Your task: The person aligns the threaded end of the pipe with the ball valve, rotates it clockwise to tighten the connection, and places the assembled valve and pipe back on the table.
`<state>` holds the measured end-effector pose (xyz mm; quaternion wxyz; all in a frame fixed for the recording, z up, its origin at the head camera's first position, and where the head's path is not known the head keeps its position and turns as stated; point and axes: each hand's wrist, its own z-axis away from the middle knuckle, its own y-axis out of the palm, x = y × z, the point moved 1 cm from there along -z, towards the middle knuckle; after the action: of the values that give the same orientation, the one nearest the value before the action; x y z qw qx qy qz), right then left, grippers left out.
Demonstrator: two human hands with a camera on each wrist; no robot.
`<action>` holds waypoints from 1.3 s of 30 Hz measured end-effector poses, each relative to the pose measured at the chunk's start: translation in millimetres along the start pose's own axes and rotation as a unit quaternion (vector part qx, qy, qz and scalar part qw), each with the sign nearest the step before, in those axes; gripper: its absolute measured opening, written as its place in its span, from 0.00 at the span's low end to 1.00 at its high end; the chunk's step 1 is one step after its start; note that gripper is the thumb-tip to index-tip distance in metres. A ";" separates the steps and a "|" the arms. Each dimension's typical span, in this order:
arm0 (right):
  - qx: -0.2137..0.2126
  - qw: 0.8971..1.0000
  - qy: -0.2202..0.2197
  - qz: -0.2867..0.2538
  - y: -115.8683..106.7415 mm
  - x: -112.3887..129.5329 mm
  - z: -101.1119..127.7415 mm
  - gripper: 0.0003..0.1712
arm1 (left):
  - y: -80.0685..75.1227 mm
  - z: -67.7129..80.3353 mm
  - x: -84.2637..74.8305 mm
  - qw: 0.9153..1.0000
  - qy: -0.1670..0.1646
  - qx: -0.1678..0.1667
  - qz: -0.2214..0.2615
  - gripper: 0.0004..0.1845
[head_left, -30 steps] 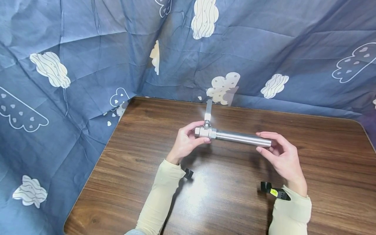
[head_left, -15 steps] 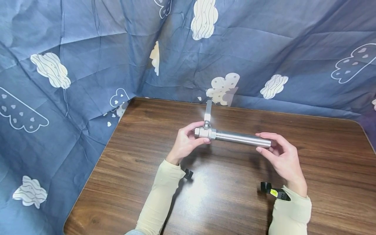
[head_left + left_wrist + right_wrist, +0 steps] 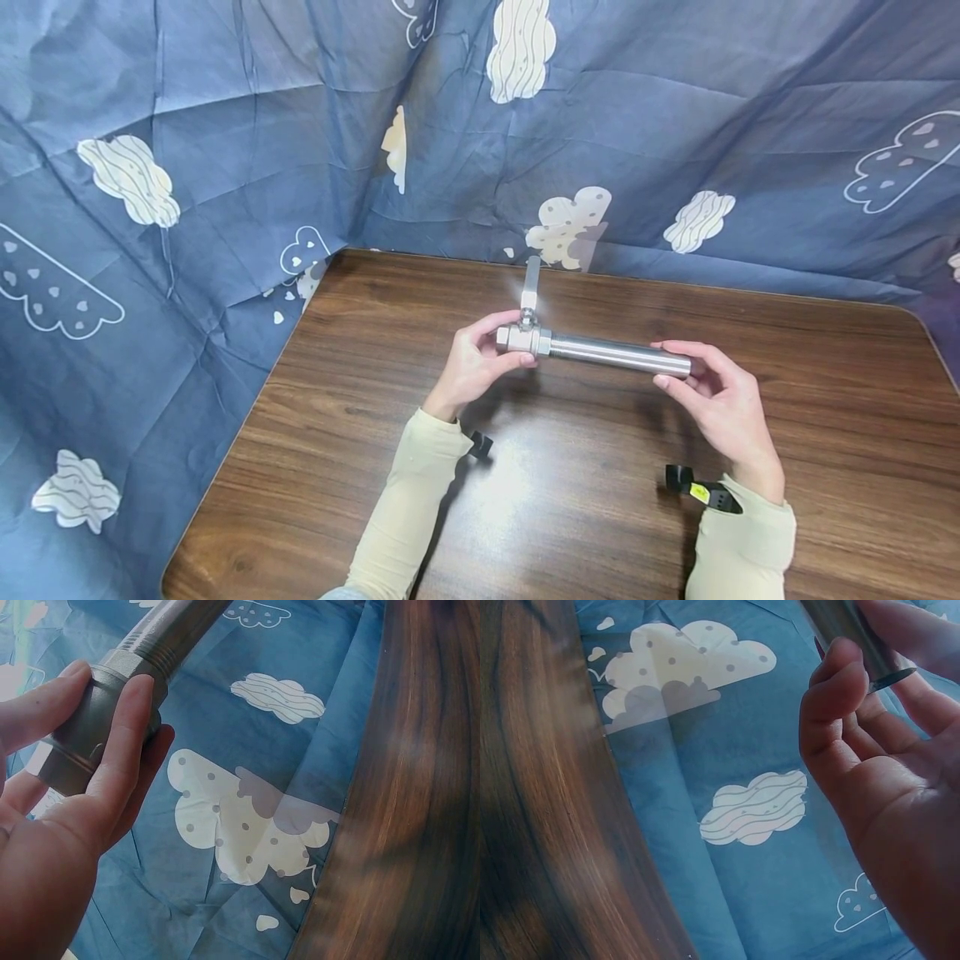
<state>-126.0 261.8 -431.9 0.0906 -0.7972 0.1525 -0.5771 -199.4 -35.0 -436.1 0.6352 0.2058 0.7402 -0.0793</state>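
A silver ball valve [image 3: 521, 338] with a flat lever handle [image 3: 531, 282] is joined to a shiny threaded metal pipe [image 3: 615, 353]. My left hand [image 3: 474, 363] grips the valve body, thumb on the near side and fingers on the far side. At the pipe's other end my right hand [image 3: 723, 400] pinches it between thumb and fingers. Both hands hold the piece above the table, the lever pointing away from me. In the left wrist view, threads show where the pipe [image 3: 169, 645] enters the valve [image 3: 86, 731]. The right wrist view shows the pipe's end [image 3: 855, 641] within the fingers.
The brown wooden table [image 3: 337, 467] lies beneath both hands. A blue curtain [image 3: 247, 150] with white cloud prints hangs along its back and left edges. Black wrist cameras, such as the right one [image 3: 679, 477], sit near both cuffs.
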 end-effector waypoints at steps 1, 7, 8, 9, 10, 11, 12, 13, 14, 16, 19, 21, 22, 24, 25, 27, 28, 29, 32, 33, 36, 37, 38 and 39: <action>0.000 1.000 0.001 0.005 0.1 -0.2 0.3 0.27 | -0.2 0.2 0.3 1.000 0.000 0.000 0.000 0.32; -0.004 1.000 0.008 0.002 -0.4 -0.5 0.3 0.26 | 0.1 0.3 -0.4 1.000 0.001 -0.001 -0.001 0.31; -0.006 1.000 0.009 0.006 -0.6 -0.3 0.5 0.26 | 0.2 0.2 -0.4 1.000 0.000 -0.001 -0.002 0.31; -0.008 1.000 0.012 0.011 -0.6 -0.1 0.6 0.26 | 0.4 0.1 -0.5 1.000 -0.001 -0.001 -0.001 0.31; -0.010 1.000 0.014 0.018 -0.8 0.1 0.8 0.26 | 0.6 0.1 -0.6 1.000 -0.001 0.000 -0.001 0.31; -0.013 0.999 0.015 0.026 -0.9 0.3 1.0 0.25 | 0.8 0.1 -0.5 1.000 -0.001 0.001 -0.001 0.31; -0.015 0.999 0.016 0.033 -1.0 0.4 1.2 0.25 | 1.0 0.1 -0.5 1.000 0.000 0.002 0.000 0.31; -0.016 0.999 0.018 0.035 -1.0 0.5 1.2 0.25 | 1.1 0.2 -0.5 1.000 0.000 0.002 -0.001 0.31; -0.017 0.999 0.019 0.039 -1.1 0.5 1.2 0.24 | 1.3 0.2 -0.5 1.000 0.001 0.002 0.000 0.31; -0.020 0.999 0.020 0.045 -1.3 0.4 1.1 0.24 | 1.4 0.2 -0.3 1.000 0.002 0.002 -0.001 0.31; -0.023 0.998 0.019 0.056 -1.9 -0.1 1.2 0.23 | 1.8 0.3 -0.3 1.000 0.000 0.001 -0.001 0.31; -0.025 0.997 0.018 0.067 -2.3 -0.6 1.2 0.22 | 2.0 0.5 -0.3 1.000 -0.002 0.001 0.001 0.32; -0.026 0.997 0.018 0.072 -2.4 -0.9 1.3 0.22 | 2.2 0.6 -0.4 1.000 -0.003 0.001 0.002 0.32; -0.027 0.996 0.018 0.082 -2.6 -1.3 1.4 0.21 | 2.4 0.7 -0.2 1.000 -0.004 0.002 0.005 0.31; -0.028 0.996 0.018 0.085 -2.6 -1.6 1.4 0.21 | 2.4 0.8 -0.2 1.000 -0.005 0.002 0.007 0.31; -0.028 0.996 0.020 0.088 -2.3 -2.3 1.2 0.20 | 2.3 0.8 0.0 1.000 -0.004 0.002 0.008 0.31; -0.027 0.996 0.020 0.086 -2.1 -2.7 1.1 0.20 | 2.3 0.7 0.2 1.000 -0.004 0.002 0.010 0.31; -0.027 0.996 0.021 0.085 -1.9 -3.0 0.9 0.19 | 2.2 0.6 0.2 1.000 -0.003 0.002 0.012 0.31; -0.027 0.996 0.023 0.084 -1.4 -3.9 0.8 0.19 | 2.1 0.7 -0.1 1.000 -0.003 0.001 0.013 0.31; -0.027 0.996 0.024 0.084 -1.3 -4.1 0.9 0.18 | 2.0 0.7 0.2 1.000 -0.003 0.001 0.012 0.31; -0.028 0.995 0.029 0.089 -1.1 -4.2 1.4 0.17 | 1.8 0.8 0.9 1.000 -0.003 0.000 0.010 0.31; -0.028 0.995 0.031 0.090 -1.1 -4.2 1.5 0.17 | 1.8 0.9 1.0 1.000 -0.003 0.001 0.010 0.31; -0.028 0.995 0.033 0.092 -1.0 -4.3 1.8 0.16 | 1.7 0.8 1.6 1.000 -0.001 0.001 0.009 0.31; -0.028 0.995 0.035 0.092 -0.9 -4.3 2.0 0.16 | 1.8 0.9 1.5 1.000 0.002 0.003 0.009 0.31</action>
<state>-125.2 264.1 -436.1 0.1161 -0.7613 0.2445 -0.5891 -198.1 -33.3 -437.5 0.6339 0.2142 0.7393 -0.0753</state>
